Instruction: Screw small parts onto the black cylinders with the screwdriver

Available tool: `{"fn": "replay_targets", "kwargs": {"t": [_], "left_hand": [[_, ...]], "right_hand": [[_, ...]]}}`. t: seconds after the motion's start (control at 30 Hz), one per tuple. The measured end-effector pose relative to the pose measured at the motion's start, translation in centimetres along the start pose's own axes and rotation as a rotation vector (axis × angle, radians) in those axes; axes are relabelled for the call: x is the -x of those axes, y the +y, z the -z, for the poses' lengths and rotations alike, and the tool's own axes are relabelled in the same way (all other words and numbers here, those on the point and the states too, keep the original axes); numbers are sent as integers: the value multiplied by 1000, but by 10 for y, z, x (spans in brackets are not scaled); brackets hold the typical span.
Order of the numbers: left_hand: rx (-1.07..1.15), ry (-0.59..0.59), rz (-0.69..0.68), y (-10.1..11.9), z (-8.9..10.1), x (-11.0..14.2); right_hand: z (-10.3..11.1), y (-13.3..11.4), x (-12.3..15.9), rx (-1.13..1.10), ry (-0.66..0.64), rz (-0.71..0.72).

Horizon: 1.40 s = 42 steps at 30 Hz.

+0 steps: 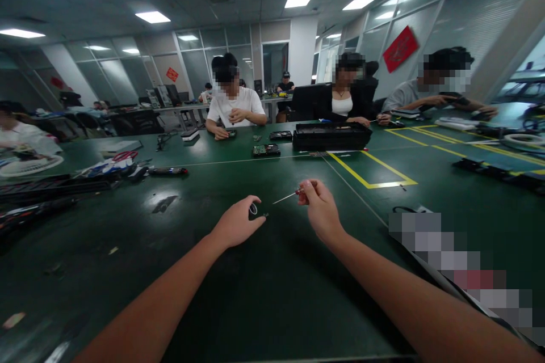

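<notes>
My left hand (235, 223) rests on the green table (264, 295) with its fingers pinched round a small ring-shaped metal part (253, 209). A little to its right, my right hand (318, 209) is closed on a thin screwdriver (289, 196) with a red handle. The steel shaft points left and down toward the small part, its tip a short way from it. A tiny dark piece lies on the table just right of my left fingertips.
A long black tray (331, 136) and a circuit board (265, 150) lie at mid table. Yellow tape lines (374, 173) mark the right side. Tools and black trays (55, 184) crowd the left. Three people sit along the far edge. A blurred object (460, 264) lies near right.
</notes>
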<state>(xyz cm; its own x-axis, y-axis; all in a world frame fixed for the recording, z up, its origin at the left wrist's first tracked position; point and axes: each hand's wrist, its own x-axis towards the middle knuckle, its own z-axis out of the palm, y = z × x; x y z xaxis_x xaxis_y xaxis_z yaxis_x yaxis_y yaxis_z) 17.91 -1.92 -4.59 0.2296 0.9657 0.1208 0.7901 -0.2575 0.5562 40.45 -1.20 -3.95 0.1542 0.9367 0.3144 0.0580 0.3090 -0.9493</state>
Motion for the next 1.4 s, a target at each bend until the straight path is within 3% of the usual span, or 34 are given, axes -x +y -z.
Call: {"fn": "replay_targets", "kwargs": {"t": [0.17, 0.33, 0.63, 0.77, 0.97, 1.2, 1.4], "left_hand": [[-180, -33, 36, 5, -13, -9], [-267, -80, -17, 10, -19, -11], [-235, -29, 34, 11, -5, -9], [-40, 35, 79, -1, 15, -13], [486, 103, 273, -33, 48, -17], [1140, 374, 517, -72, 88, -9], [1238, 631, 574, -98, 128, 14]], "right_hand": [[0, 0, 1, 5, -21, 2], [-1, 0, 1, 31, -39, 18], [-1, -5, 2, 36, -86, 7], [0, -6, 3, 51, -99, 11], [1, -3, 2, 64, -107, 34], [1, -2, 1, 70, -98, 23], [0, 4, -1, 49, -98, 18]]}}
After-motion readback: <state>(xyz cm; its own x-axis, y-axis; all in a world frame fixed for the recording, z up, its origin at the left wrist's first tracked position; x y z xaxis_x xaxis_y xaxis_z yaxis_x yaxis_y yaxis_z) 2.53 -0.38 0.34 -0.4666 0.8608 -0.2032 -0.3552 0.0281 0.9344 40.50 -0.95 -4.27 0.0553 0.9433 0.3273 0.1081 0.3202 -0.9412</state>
